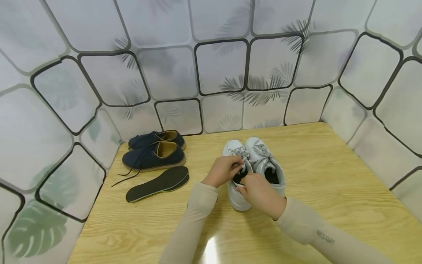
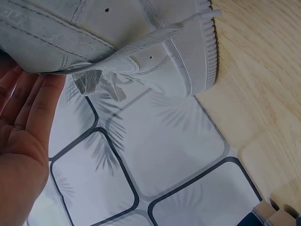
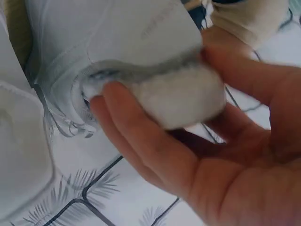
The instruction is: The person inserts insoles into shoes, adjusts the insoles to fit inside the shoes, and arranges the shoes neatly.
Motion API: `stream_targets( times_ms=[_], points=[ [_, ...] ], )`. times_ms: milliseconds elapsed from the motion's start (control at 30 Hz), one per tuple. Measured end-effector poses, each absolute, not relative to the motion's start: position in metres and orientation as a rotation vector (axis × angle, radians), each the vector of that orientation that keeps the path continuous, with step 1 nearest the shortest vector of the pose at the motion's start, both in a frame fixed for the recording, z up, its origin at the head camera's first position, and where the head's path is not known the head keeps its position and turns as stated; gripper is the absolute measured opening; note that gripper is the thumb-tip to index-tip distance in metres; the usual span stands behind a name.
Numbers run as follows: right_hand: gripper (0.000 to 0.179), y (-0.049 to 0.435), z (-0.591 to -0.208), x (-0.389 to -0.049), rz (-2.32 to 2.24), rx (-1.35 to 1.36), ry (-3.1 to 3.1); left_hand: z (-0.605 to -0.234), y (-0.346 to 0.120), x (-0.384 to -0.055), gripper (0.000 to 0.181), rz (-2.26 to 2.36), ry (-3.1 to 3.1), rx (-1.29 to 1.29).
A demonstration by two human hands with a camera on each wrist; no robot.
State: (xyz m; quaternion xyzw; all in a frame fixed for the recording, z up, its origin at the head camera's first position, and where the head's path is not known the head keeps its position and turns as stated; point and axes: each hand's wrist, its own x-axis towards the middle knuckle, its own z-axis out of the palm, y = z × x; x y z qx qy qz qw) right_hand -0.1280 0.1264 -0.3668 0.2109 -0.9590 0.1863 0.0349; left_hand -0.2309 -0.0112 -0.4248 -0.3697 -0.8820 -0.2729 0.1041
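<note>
Two white lace-up sneakers stand side by side, toes away from me. In the head view, my left hand (image 1: 225, 169) grips the left sneaker (image 1: 238, 200) by its tongue near the laces. The left wrist view has the left hand's fingers (image 2: 40, 103) against the upper, beside a loose lace (image 2: 141, 44). My right hand (image 1: 262, 192) is at the same shoe's opening. Up close, its thumb and fingers pinch a pale, rounded insole end (image 3: 183, 101) at the opening; it is blurred. The right sneaker (image 1: 278, 176) stands close by, dark inside.
Navy lace-up shoes (image 1: 151, 157) stand at the back left of the wooden table (image 1: 329, 205), a lace trailing forward. In front of them two dark insoles (image 1: 158, 183) lie partly overlapped. Patterned cloth (image 1: 224, 69) walls in the back and sides.
</note>
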Motion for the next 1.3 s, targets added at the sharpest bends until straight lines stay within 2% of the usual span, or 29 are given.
stream_targets(
  times_ms=[300, 667, 900, 1000, 1100, 1300],
  points=[
    [0.006, 0.132, -0.355, -0.115, 0.619, 0.615, -2.952, -0.427, -0.009, -0.228, 0.005, -0.802, -2.608, -1.094],
    [0.022, 0.128, -0.367, -0.135, 0.566, 0.731, -2.904, -0.428, -0.009, -0.231, 0.004, -0.753, -2.553, -1.088],
    [0.022, 0.130, -0.368, -0.152, 0.602, 0.888, -2.882, -0.428, -0.010, -0.229, 0.004, -0.765, -2.568, -1.061],
    [0.039, 0.129, -0.368, -0.159, 0.652, 0.961, -2.912, -0.427, -0.010, -0.229, 0.004, -0.763, -2.562, -1.054],
    [0.045, 0.127, -0.372, -0.168, 0.629, 1.034, -2.978, -0.428, -0.011, -0.228, 0.005, -0.765, -2.557, -1.047],
    [0.041, 0.124, -0.380, -0.182, 0.511, 1.176, -3.064, -0.433, -0.013, -0.225, 0.008, -0.787, -2.576, -1.033]
  ],
)
